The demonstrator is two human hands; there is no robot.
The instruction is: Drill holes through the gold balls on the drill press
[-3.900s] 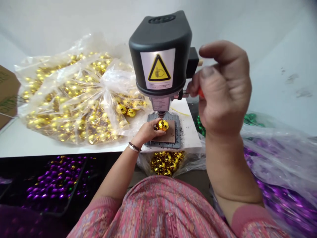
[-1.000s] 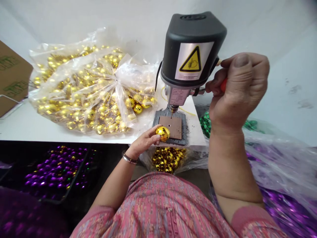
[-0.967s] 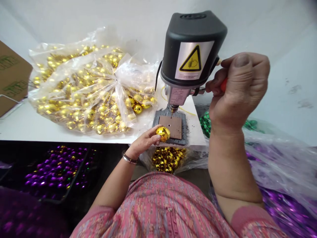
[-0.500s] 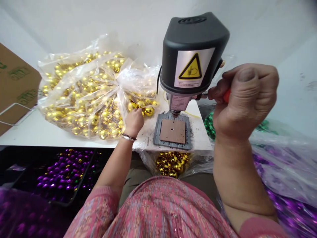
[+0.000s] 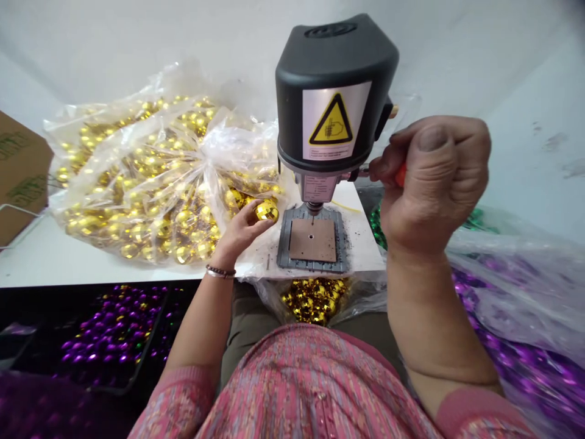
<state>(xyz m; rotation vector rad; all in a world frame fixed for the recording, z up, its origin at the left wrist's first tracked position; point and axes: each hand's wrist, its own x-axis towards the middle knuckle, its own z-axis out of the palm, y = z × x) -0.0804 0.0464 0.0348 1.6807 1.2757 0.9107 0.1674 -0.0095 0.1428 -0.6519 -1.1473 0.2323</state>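
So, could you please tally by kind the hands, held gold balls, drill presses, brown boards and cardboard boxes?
Hands: 2, left hand and right hand
Held gold ball: 1
Drill press: 1
Brown board: 1
Cardboard box: 1
Total: 6

We wore a pink top streaked lengthwise in grey and orange, its sleeves ending in plain pink cuffs. A dark beaded bracelet and a silvery bangle circled our left wrist; our trousers were dark olive.

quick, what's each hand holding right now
Left hand: holding a gold faceted ball between thumb and fingers.
Right hand: closed around a red knob beside the drill press.
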